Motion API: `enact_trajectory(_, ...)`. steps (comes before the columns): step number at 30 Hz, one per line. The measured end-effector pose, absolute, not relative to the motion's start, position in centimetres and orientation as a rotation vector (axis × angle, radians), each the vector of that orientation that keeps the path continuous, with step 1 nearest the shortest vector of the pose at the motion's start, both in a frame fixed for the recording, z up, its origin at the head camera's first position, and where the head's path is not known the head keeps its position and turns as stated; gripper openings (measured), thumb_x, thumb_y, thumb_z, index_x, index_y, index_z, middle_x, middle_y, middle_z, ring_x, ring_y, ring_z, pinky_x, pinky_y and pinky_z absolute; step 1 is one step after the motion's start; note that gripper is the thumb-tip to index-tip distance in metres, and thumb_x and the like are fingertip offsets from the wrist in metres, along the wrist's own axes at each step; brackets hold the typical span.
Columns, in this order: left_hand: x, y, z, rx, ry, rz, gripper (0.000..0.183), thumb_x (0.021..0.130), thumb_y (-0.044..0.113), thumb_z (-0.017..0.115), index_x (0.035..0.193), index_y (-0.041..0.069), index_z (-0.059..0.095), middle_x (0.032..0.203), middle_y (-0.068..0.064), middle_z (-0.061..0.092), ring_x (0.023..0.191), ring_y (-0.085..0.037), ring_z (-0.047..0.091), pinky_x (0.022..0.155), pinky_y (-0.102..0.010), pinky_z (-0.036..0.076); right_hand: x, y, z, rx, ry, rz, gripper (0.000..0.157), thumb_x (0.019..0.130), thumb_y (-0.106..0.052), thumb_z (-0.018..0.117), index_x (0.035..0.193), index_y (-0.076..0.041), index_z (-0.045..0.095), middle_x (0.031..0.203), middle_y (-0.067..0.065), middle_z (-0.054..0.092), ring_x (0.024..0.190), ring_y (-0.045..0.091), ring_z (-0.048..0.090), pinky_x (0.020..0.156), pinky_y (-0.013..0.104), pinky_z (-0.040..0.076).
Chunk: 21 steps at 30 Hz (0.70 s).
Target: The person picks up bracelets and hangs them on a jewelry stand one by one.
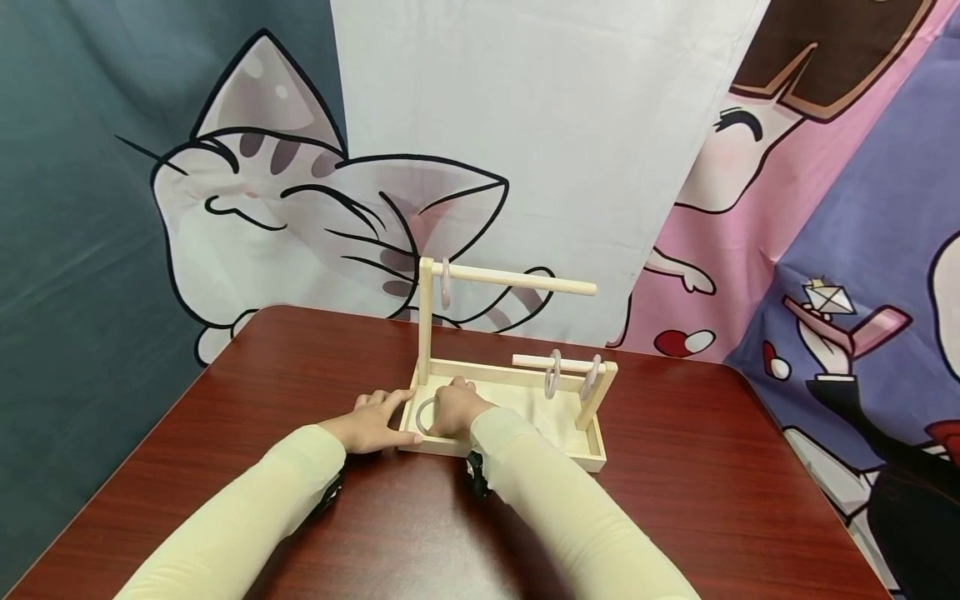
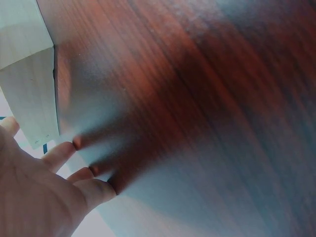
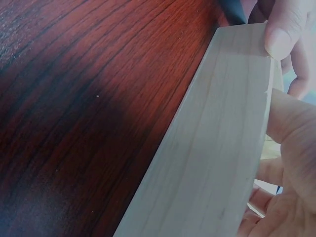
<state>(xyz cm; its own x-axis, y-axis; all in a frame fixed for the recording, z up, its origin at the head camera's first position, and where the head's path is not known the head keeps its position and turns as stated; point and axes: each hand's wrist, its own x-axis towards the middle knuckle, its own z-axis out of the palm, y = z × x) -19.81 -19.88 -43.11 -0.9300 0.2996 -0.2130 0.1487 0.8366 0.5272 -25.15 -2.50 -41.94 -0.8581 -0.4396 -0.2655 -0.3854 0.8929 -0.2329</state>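
Note:
A pale wooden tray (image 1: 510, 393) with a tall post and a short post stands on the table. My right hand (image 1: 459, 408) reaches down inside its left part, fingers curled at a greyish ring (image 1: 422, 417); the hand covers the ring's right side. In the right wrist view the tray's front wall (image 3: 197, 138) hides the right fingertips. My left hand (image 1: 371, 422) rests against the tray's left end, fingers spread, its thumb at the front left corner. The left wrist view shows the left hand (image 2: 39, 197) beside the tray's end wall (image 2: 29, 94).
One ring (image 1: 446, 285) hangs near the post end of the upper rod (image 1: 517, 280). Two more, a left ring (image 1: 552, 375) and a right ring (image 1: 592, 379), hang on the lower rod (image 1: 529, 362). The reddish-brown table (image 1: 360, 533) reaches a printed cloth backdrop (image 1: 555, 108).

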Motion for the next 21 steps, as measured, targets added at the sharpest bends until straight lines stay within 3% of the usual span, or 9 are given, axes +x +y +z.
enact_trajectory(13, -19.81, -19.98, -43.10, 0.341, 2.716, 0.771, 0.087, 0.083, 0.053, 0.067, 0.150, 0.013, 0.030, 0.137, -0.027, 0.037, 0.120, -0.045, 0.033, 0.097, -0.061, 0.035, -25.36, -2.21, -41.85, -0.656, 2.751, -0.230, 0.036, 0.068, -0.032, 0.083, 0.087, -0.009, 0.065, 0.091, 0.007, 0.052, 0.087, 0.022, 0.046, 0.072, 0.030, 0.043)
enact_trajectory(21, -19.91, -19.98, -43.17, 0.339, 2.720, 0.767, 0.087, 0.082, 0.055, 0.067, 0.150, 0.014, 0.030, 0.137, -0.026, 0.038, 0.121, -0.045, 0.032, 0.098, -0.060, 0.034, -25.50, -1.85, -42.01, -0.709, 2.761, -0.256, 0.038, 0.068, -0.034, 0.081, 0.088, -0.009, 0.062, 0.085, 0.004, 0.054, 0.087, 0.022, 0.047, 0.071, 0.028, 0.042)
